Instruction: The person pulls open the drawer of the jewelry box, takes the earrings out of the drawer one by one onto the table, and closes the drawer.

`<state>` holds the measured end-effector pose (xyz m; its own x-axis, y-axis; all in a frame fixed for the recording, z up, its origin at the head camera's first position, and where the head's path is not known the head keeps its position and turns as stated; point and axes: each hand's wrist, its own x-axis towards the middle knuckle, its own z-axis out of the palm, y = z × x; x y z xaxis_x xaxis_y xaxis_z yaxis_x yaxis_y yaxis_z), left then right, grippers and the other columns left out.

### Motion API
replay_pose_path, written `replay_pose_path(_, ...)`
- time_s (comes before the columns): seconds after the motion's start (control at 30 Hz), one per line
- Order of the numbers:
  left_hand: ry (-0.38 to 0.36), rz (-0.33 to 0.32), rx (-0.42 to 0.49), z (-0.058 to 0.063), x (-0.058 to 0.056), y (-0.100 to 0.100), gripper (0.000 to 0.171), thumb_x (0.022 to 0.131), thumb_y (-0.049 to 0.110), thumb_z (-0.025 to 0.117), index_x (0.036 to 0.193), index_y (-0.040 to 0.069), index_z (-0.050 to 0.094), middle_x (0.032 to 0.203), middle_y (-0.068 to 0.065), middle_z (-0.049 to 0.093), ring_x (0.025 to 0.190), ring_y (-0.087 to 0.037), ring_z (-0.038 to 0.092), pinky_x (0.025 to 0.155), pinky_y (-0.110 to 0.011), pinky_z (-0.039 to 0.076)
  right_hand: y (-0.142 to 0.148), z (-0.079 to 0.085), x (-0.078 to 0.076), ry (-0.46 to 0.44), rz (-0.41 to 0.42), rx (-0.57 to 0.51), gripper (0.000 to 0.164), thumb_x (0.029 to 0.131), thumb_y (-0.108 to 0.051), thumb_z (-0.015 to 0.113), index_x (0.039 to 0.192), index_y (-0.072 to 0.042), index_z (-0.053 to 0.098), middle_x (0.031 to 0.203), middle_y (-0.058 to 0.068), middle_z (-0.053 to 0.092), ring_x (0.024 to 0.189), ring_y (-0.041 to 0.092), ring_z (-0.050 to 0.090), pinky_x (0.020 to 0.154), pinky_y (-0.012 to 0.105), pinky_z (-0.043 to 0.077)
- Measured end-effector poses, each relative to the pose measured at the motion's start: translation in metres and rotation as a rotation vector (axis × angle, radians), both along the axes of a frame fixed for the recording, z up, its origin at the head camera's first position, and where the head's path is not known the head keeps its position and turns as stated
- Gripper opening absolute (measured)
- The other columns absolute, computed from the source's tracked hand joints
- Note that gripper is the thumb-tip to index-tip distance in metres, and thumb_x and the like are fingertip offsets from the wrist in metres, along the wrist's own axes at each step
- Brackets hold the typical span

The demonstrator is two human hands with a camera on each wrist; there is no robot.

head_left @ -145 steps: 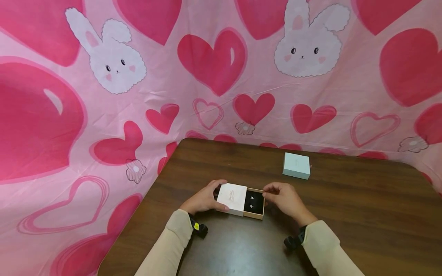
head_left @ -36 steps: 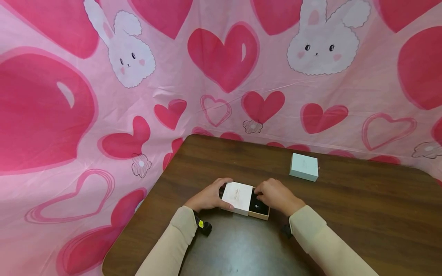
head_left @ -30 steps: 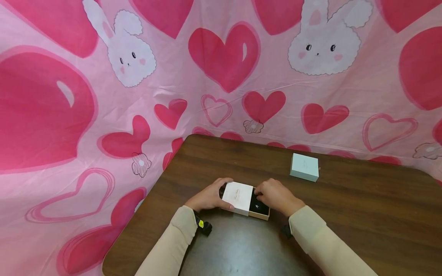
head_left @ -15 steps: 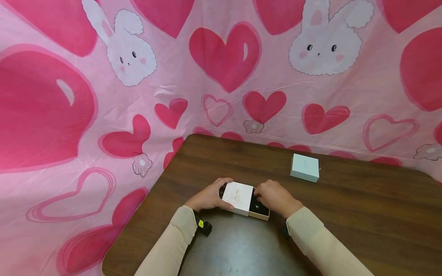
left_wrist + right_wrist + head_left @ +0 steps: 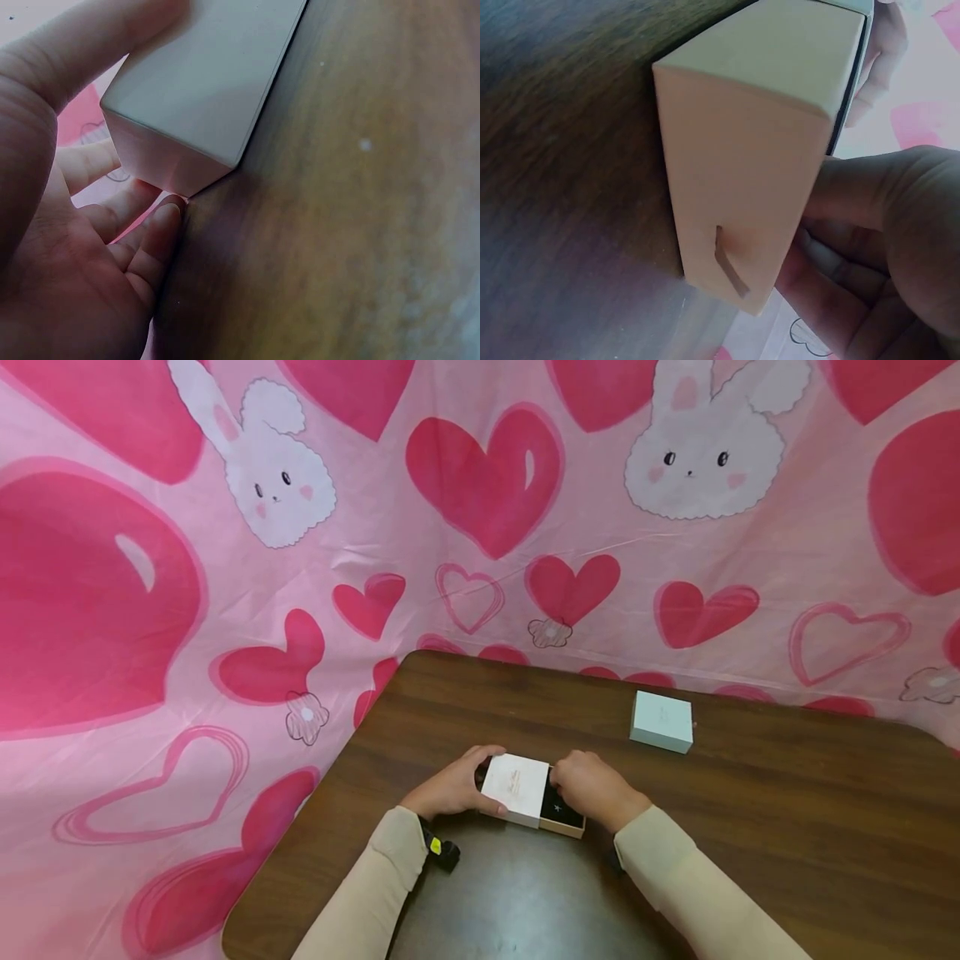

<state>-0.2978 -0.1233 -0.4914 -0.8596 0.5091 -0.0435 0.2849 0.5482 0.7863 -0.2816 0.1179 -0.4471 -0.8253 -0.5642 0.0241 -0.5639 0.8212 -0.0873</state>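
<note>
My left hand [image 5: 453,785] holds the white sleeve [image 5: 513,782] of a small jewelry box, thumb on the near side and fingers round the far side. The box's tan drawer [image 5: 562,829] is slid partway out to the right. A black pad [image 5: 570,816] lines it, and one small silver star stud earring [image 5: 557,808] shows there. With fingers curled over the drawer's far part, my right hand [image 5: 597,789] pinches at the spot of the second star earring, which it hides. In the right wrist view, a short ribbon tab [image 5: 727,262] sticks out of the drawer's end.
A closed pale blue-white box [image 5: 662,722] lies farther back to the right on the dark wooden table [image 5: 780,793]. Behind the table hangs a pink cloth [image 5: 480,602] printed with hearts and rabbits. A camera [image 5: 448,856] is strapped at the left wrist.
My right hand has gone from the drawer's end onto the black pad, covering the far star earring. Lately it has only shifted slightly there; the left hand keeps its hold on the sleeve.
</note>
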Motion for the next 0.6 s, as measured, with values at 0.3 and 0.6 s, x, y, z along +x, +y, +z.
replay_pose_path(0.3, 0.010, -0.004, -0.008, 0.0002, 0.0003, 0.0004, 0.102, 0.050, 0.054, 0.079, 0.135, 0.026, 0.032, 0.120, 0.011, 0.037, 0.101, -0.010, 0.042, 0.085, -0.034, 0.035, -0.0024, 0.0007, -0.0025, -0.026, -0.020, 0.032, 0.016, 0.079, -0.013, 0.066, 0.064, -0.020, 0.065, 0.052, -0.011, 0.046, 0.049, 0.009, 0.043, 0.048, 0.023, 0.038)
replay_pose_path(0.6, 0.019, -0.013, -0.007, 0.0003, -0.0003, 0.0009, 0.102, 0.051, 0.054, 0.079, 0.136, 0.024, 0.032, 0.120, 0.011, 0.037, 0.101, -0.010, 0.042, 0.085, -0.033, 0.035, -0.0028, 0.0010, -0.0039, -0.014, -0.014, 0.043, 0.018, 0.076, -0.010, 0.063, 0.061, -0.021, 0.062, 0.053, -0.010, 0.046, 0.050, 0.010, 0.043, 0.048, 0.026, 0.037)
